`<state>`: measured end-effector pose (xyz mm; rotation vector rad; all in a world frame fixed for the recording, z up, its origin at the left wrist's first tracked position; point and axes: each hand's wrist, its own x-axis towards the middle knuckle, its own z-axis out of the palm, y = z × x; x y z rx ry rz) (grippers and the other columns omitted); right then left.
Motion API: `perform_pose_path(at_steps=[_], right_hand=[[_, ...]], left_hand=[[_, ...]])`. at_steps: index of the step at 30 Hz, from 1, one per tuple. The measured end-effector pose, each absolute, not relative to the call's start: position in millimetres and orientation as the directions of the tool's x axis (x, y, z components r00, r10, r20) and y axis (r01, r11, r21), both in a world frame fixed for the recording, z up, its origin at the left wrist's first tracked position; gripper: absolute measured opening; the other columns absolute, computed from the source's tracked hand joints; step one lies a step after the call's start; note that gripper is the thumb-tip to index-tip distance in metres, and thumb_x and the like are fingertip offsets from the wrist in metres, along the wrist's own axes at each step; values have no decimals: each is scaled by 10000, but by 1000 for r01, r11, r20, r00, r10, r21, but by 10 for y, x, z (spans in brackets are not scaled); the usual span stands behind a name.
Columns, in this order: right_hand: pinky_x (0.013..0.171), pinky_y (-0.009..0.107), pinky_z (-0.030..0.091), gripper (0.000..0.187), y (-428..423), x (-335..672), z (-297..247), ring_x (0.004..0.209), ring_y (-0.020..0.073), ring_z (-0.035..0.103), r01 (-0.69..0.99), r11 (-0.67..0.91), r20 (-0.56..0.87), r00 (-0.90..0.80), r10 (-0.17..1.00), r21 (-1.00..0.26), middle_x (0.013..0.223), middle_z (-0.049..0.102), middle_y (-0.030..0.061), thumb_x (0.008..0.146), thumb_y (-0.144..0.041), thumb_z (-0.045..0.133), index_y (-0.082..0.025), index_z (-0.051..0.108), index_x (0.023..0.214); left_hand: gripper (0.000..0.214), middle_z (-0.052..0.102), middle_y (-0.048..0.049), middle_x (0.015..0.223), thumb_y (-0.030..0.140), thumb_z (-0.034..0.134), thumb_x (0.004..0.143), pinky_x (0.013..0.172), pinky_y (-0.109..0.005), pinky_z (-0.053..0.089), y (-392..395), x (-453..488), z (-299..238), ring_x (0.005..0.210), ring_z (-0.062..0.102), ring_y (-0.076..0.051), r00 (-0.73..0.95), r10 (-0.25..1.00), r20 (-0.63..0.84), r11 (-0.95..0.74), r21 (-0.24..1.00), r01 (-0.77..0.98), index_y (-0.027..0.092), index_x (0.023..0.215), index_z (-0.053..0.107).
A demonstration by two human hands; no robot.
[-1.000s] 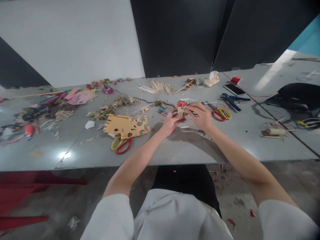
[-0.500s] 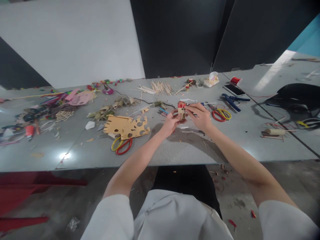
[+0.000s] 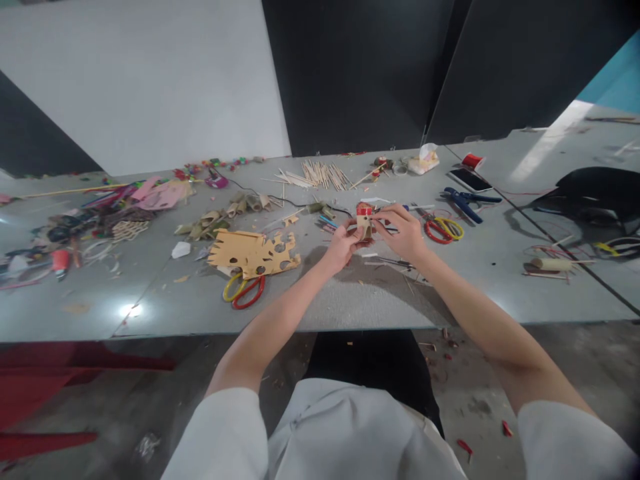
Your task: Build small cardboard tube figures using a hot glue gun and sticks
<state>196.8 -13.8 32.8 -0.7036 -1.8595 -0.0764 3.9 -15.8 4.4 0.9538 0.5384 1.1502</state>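
Note:
Both my hands meet over the middle of the grey table (image 3: 350, 303), holding a small tan craft piece with a red top (image 3: 364, 220). My left hand (image 3: 341, 247) grips it from below and the left, fingers curled round it. My right hand (image 3: 404, 232) pinches it from the right side, fingers closed. The piece stays a little above the tabletop. What the fingertips do on it is too small to make out.
A cut tan cardboard sheet (image 3: 253, 252) lies over yellow-and-red scissors (image 3: 243, 289) to the left. More scissors (image 3: 444, 228), blue pliers (image 3: 467, 199), a phone (image 3: 469, 178) and a pile of wooden sticks (image 3: 320, 174) lie beyond. Colourful scraps (image 3: 115, 207) crowd the far left.
Hardly anything differs; my hands and the small piece have shifted only slightly, staying together in the same spot.

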Motion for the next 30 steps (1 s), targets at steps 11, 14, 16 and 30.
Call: perform_pose_path(at_steps=[11,14,16,30], right_hand=[[967,452,634,145,-155,2003,362,1080,252,739,502,828,853,-292,433,-248,1116,754,96,1048,-258,668,-270,766,1154],[957,449,635,136,-155,2002,364,1063,248,737,499,834,853,-305,424,-237,1096,749,94,1050,-259,663,-266,759,1146],[958,448,634,135,-156,2003,363,1063,249,736,493,836,851,-307,425,-239,1093,746,93,1051,-259,662,-267,757,1147],[947,455,633,141,-159,2002,343,1060,251,737,476,842,868,-273,416,-254,1101,759,93,1058,-270,657,-280,767,1146]], left_hand=[[473,778,-65,967,371,901,811,801,-361,577,-155,30,31,780,761,-198,360,924,127,82,855,-513,196,1140,608],[473,774,-65,956,364,898,815,811,-367,579,-151,32,25,784,761,-203,353,928,117,87,855,-511,197,1150,608],[476,773,-67,951,360,896,817,808,-367,579,-151,34,24,785,761,-205,348,930,116,85,854,-512,195,1157,607],[508,774,-55,932,414,927,787,798,-367,585,-160,37,37,764,755,-198,364,918,156,60,854,-517,205,1126,611]])
